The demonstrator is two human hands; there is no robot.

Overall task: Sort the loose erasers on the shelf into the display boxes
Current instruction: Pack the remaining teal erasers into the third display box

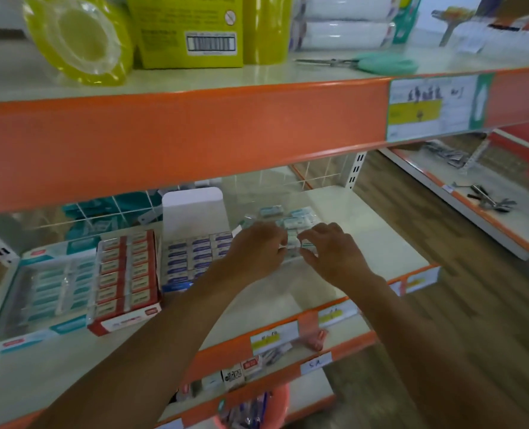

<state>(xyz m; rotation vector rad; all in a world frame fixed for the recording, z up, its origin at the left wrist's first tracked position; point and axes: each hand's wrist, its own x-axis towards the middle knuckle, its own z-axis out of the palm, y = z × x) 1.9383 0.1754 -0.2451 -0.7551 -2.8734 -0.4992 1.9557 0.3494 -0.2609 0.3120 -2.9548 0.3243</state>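
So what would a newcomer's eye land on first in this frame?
Probably the broad orange shelf edge running across the middle. Below it, the left hand and right hand meet over a pile of loose teal-wrapped erasers on the pale shelf. Left of the hands sit three display boxes: teal, red and blue-labelled.

The left hand (255, 250) covers part of the blue eraser box (195, 258), and the box labels are too blurred to read.
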